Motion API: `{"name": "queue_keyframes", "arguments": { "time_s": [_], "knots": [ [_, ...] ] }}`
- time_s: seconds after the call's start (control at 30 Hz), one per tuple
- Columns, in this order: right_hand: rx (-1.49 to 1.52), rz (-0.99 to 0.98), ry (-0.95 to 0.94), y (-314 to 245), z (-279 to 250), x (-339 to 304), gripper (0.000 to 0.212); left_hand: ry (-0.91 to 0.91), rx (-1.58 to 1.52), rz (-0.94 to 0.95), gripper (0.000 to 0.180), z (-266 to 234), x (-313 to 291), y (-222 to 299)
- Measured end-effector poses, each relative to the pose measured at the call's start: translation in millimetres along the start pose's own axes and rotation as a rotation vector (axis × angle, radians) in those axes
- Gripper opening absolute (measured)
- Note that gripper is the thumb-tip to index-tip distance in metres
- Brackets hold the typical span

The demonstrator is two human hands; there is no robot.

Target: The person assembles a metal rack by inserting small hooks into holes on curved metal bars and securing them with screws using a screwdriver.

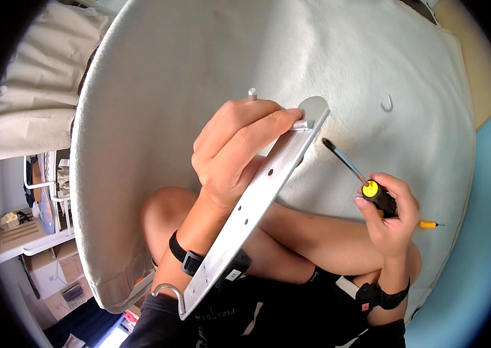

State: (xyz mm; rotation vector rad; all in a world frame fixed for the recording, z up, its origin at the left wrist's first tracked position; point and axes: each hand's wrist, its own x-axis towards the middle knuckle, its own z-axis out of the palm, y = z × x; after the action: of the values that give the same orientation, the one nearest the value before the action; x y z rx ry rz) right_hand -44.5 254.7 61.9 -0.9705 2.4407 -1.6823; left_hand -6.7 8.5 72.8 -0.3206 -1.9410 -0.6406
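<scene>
My left hand [231, 148] is closed on a long, flat metal hook rail [262, 185] with a rounded far end and several holes. The rail is held tilted, its near end down toward my lap. A curved metal hook [171, 290] sticks out at that near end, and a silver peg-like piece [252, 93] shows just beyond my knuckles. In my right hand [393, 217] is a screwdriver [377, 197] with a black and yellow handle. Its dark tip points up and left toward the rail's far part, apart from it.
I sit cross-legged on a pale cover [199, 58]. A loose silver hook [387, 104] lies on it at the far right. A small yellow-handled screwdriver [428, 224] lies right of my right hand. Beyond the left edge are a beige curtain [42, 75] and white shelving [37, 249].
</scene>
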Motion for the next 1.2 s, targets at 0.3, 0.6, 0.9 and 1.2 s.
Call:
{"name": "queue_keyframes", "arguments": {
  "time_s": [0.3, 0.6, 0.9, 1.2],
  "knots": [
    [-0.003, 0.029, 0.014, 0, 5, 1, 0.032, -0.042, -0.022, -0.114, 0.031, 6, -3, 2],
    [0.006, 0.031, 0.020, 2, 5, 1, 0.032, -0.031, -0.024, -0.090, 0.032, 13, -5, 3],
    [0.009, 0.066, 0.061, -1, 8, 2, 0.031, -0.043, 0.038, -0.040, 0.028, 13, 0, 0],
    [-0.039, 0.093, 0.005, 1, 6, 1, 0.028, -0.050, 0.100, 0.000, 0.028, 14, 0, 1]
  ]
}}
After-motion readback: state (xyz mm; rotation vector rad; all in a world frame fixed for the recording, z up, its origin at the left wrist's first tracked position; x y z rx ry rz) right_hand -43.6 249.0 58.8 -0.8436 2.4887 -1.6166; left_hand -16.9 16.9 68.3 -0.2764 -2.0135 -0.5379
